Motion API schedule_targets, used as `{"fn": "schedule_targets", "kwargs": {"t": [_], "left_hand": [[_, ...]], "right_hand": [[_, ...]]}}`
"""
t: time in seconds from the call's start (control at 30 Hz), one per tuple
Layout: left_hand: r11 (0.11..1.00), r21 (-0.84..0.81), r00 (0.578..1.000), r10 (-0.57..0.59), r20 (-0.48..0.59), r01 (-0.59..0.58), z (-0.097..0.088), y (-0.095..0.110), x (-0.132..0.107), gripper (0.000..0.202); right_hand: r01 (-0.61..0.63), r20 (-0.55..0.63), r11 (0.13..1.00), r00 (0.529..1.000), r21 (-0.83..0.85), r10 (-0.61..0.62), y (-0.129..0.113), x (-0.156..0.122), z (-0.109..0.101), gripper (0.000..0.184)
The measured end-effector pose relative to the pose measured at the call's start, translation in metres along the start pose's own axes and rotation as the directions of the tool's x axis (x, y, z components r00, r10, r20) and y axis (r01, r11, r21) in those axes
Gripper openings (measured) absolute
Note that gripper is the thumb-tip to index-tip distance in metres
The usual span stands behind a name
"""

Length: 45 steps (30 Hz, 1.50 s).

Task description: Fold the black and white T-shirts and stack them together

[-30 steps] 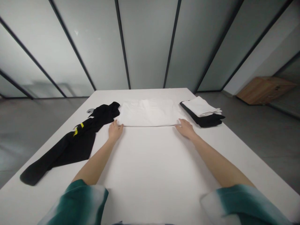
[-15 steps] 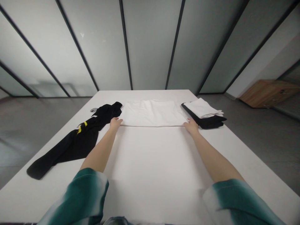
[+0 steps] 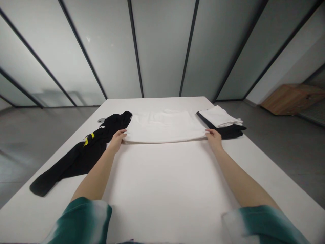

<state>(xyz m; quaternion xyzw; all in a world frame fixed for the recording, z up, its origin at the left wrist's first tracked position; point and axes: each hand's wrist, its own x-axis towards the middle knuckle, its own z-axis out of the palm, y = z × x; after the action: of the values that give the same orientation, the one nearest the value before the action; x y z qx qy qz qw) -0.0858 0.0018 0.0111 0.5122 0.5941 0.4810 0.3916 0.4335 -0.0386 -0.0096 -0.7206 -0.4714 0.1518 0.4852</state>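
A white cloth garment (image 3: pixel 165 127) lies spread in a wide rectangle in the middle of the table, its near edge lifted slightly. At that edge's left corner, my left hand (image 3: pixel 118 139) is closed with the fabric pinched between thumb and fingers. My right hand (image 3: pixel 213 137) pinches the right corner the same way. The near edge is stretched between both hands. Which kind of garment it is, I cannot tell.
On the left of the white table (image 3: pixel 167 189) lies a black garment (image 3: pixel 76 157) with yellow and white markings; a grey hook-like piece (image 3: pixel 101 120) pokes out beside it. Right of the white cloth sits a folded stack, white cloth (image 3: pixel 219 117) over black cloth (image 3: pixel 232 132).
Both hands have drawn the near edge of the white garment a little toward me and moved farther apart. That edge now looks raised and slightly bowed.
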Motion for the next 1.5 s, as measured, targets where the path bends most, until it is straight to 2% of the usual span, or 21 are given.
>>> {"fn": "schedule_targets", "kwargs": {"t": [0.07, 0.13, 0.2, 0.27, 0.37, 0.5, 0.57, 0.63, 0.7, 0.8, 0.87, 0.93, 1.03, 1.07, 1.1, 1.17, 1.23, 1.27, 1.4, 1.47, 1.5], "left_hand": [[0.992, 0.123, 0.998, 0.001, 0.064, -0.009, 0.002, 0.005, -0.001, 0.048], [0.962, 0.271, 0.995, 0.009, 0.099, -0.036, 0.004, 0.011, -0.001, 0.036], [0.932, 0.356, 0.997, 0.056, 0.051, -0.071, 0.004, 0.014, -0.001, 0.023], [0.921, 0.378, 0.993, 0.114, -0.034, -0.093, -0.001, 0.013, -0.004, 0.016], [0.912, 0.402, 0.992, 0.109, -0.062, -0.076, -0.015, 0.007, -0.014, 0.013], [0.878, 0.476, 0.995, -0.091, 0.047, 0.058, -0.026, 0.010, -0.022, 0.023], [0.830, 0.549, 0.989, -0.142, 0.046, 0.094, -0.024, 0.016, -0.020, 0.034], [0.771, 0.635, 0.994, -0.104, 0.037, 0.057, -0.018, 0.021, -0.017, 0.040], [0.736, 0.677, 0.998, -0.035, 0.054, -0.011, -0.012, 0.021, -0.016, 0.039], [0.767, 0.641, 0.996, -0.024, 0.081, -0.034, -0.013, 0.016, -0.021, 0.032], [0.807, 0.590, 0.990, -0.067, 0.120, -0.017, -0.024, 0.014, -0.029, 0.025], [0.827, 0.562, 0.967, -0.120, 0.226, -0.029, -0.039, 0.016, -0.035, 0.023], [0.805, 0.592, 0.889, -0.240, 0.389, -0.042, -0.061, 0.023, -0.035, 0.029], [0.799, 0.601, 0.873, -0.274, 0.404, -0.028, -0.065, 0.025, -0.031, 0.033], [0.795, 0.606, 0.874, -0.291, 0.388, -0.005, -0.065, 0.026, -0.025, 0.038], [0.790, 0.612, 0.918, -0.268, 0.294, 0.034, -0.058, 0.025, -0.010, 0.044], [0.754, 0.657, 0.960, -0.202, 0.192, 0.028, -0.039, 0.021, 0.007, 0.047], [0.715, 0.699, 0.973, -0.167, 0.162, 0.007, -0.027, 0.020, 0.016, 0.048], [0.540, 0.839, 0.993, -0.038, 0.108, -0.071, 0.020, 0.018, 0.042, 0.047], [0.531, 0.846, 0.999, 0.002, 0.053, -0.046, 0.037, 0.018, 0.053, 0.040], [0.558, 0.829, 1.000, 0.016, 0.016, -0.022, 0.043, 0.017, 0.058, 0.037]], "right_hand": [[0.056, 0.106, 0.990, 0.993, -0.131, -0.042, -0.006, -0.002, -0.001, 0.044], [0.134, 0.202, 0.942, 0.977, -0.308, -0.073, -0.010, -0.001, -0.004, 0.043], [0.194, 0.252, 0.868, 0.964, -0.458, -0.082, -0.010, 0.000, -0.010, 0.041], [0.218, 0.283, 0.820, 0.956, -0.530, -0.071, -0.004, -0.001, -0.019, 0.039], [0.246, 0.354, 0.817, 0.933, -0.522, -0.055, 0.006, -0.007, -0.034, 0.034], [0.200, 0.379, 0.857, 0.926, -0.475, -0.006, 0.009, -0.015, -0.044, 0.038], [0.197, 0.366, 0.881, 0.930, -0.431, -0.029, 0.003, -0.015, -0.042, 0.045], [0.239, 0.372, 0.880, 0.925, -0.411, -0.078, -0.003, -0.013, -0.037, 0.045], [0.289, 0.410, 0.849, 0.907, -0.442, -0.096, -0.007, -0.012, -0.031, 0.037], [0.318, 0.466, 0.788, 0.883, -0.528, -0.044, -0.005, -0.014, -0.031, 0.027], [0.305, 0.497, 0.775, 0.868, -0.554, 0.014, -0.002, -0.017, -0.039, 0.023], [0.289, 0.566, 0.790, 0.820, -0.540, 0.087, 0.000, -0.018, -0.052, 0.017], [0.260, 0.688, 0.822, 0.696, -0.507, 0.204, -0.005, -0.013, -0.072, 0.016], [0.254, 0.698, 0.828, 0.684, -0.501, 0.212, -0.008, -0.008, -0.077, 0.018], [0.252, 0.685, 0.832, 0.702, -0.495, 0.195, -0.011, -0.003, -0.079, 0.021], [0.245, 0.598, 0.837, 0.793, -0.488, 0.116, -0.017, 0.010, -0.075, 0.027], [0.217, 0.481, 0.845, 0.875, -0.488, 0.053, -0.021, 0.023, -0.059, 0.031], [0.201, 0.439, 0.848, 0.897, -0.490, 0.041, -0.023, 0.029, -0.047, 0.033], [0.183, 0.402, 0.835, 0.914, -0.520, 0.050, -0.027, 0.047, 0.007, 0.032], [0.144, 0.367, 0.839, 0.928, -0.524, 0.070, -0.028, 0.056, 0.028, 0.031], [0.112, 0.340, 0.850, 0.937, -0.515, 0.083, -0.028, 0.061, 0.037, 0.033]]}}
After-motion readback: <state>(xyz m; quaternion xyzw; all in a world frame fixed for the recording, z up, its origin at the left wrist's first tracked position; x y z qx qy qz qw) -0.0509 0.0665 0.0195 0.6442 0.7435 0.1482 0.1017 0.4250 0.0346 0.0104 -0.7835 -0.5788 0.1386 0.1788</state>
